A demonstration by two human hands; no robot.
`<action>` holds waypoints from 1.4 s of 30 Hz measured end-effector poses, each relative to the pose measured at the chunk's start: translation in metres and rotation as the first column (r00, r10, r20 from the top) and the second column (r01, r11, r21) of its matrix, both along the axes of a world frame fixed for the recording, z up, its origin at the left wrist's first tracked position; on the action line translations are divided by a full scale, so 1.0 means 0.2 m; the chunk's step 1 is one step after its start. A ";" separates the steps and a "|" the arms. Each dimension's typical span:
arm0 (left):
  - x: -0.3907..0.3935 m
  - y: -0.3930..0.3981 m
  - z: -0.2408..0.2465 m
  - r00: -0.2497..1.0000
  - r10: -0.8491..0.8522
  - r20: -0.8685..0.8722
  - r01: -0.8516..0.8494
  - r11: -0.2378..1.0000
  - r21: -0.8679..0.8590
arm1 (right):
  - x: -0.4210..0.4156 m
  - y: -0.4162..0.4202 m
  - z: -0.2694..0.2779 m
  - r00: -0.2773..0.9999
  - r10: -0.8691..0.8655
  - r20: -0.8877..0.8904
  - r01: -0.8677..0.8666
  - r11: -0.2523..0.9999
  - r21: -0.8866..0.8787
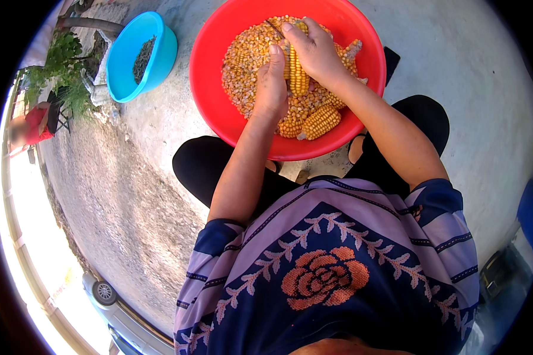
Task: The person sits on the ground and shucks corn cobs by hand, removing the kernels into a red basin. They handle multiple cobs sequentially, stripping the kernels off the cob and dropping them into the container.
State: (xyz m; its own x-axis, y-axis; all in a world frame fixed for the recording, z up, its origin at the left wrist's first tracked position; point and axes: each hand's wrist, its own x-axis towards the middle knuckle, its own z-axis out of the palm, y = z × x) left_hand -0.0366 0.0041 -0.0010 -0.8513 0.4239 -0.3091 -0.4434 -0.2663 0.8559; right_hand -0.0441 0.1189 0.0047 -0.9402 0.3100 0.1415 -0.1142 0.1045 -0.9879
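Observation:
A wide red plastic basin [206, 95] sits in front of my knees, with loose yellow corn kernels [244, 66] spread over its bottom. Above the kernels, my left hand [272, 86] and my right hand [314, 53] grip a dried corn cob [298, 73] between them. My left thumb points up along its left side, while my right fingers wrap its upper part. Whether a second cob is in the grip is hidden by my fingers. Another whole cob [322, 122] lies at the basin's near side. More cobs [351, 55] rest under and beyond my right wrist.
A turquoise basin [166, 57] holding small dark material stands on the concrete floor at the upper left. A flat black object [391, 64] lies right of the red basin. Farther left are green plants [64, 57], a seated person [33, 124] and a parked car [120, 315].

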 end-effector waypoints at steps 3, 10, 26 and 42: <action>0.00 0.01 -0.01 0.995 0.066 0.070 -0.069 0.997 0.041 | 0.01 -0.02 0.00 1.000 0.024 0.008 -0.024 0.997 0.069; 0.02 0.05 -0.06 0.994 0.098 0.054 -0.103 0.989 0.103 | 0.00 0.00 0.01 0.989 -0.016 0.144 -0.006 0.989 0.147; 0.04 0.08 -0.10 0.977 0.195 0.086 -0.209 0.956 0.206 | -0.05 -0.01 -0.04 0.980 0.057 0.193 -0.019 0.981 -0.192; 0.07 0.01 0.05 0.985 -0.002 0.174 -0.005 0.999 0.040 | -0.10 0.02 -0.10 0.984 0.005 0.181 0.031 0.980 -0.197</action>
